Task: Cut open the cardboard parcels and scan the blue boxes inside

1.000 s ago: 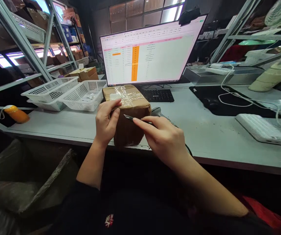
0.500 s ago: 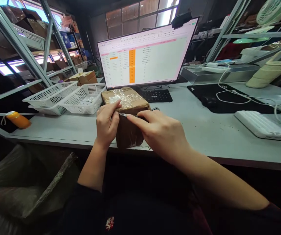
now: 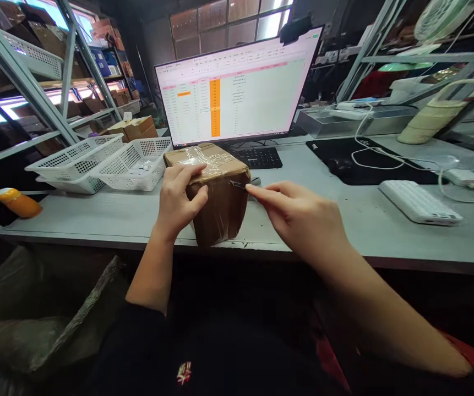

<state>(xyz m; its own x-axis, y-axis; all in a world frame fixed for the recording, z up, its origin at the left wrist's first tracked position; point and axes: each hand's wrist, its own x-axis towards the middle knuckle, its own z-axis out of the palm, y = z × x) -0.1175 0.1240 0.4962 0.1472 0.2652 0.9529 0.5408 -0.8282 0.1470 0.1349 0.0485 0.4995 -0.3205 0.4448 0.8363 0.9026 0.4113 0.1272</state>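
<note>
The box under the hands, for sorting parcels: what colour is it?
Brown cardboard box with clear tape on top, best seen in the head view.

We note both forearms bare; left hand (image 3: 176,198) and right hand (image 3: 305,220) ungloved, no rings visible. Black garment below, small red-white emblem (image 3: 184,372).

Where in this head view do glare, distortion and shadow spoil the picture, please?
Head view: the monitor glares almost white; shelf posts lean from wide-angle distortion; the taped box and both hands are sharp; below the desk edge all falls into shadow.
</note>
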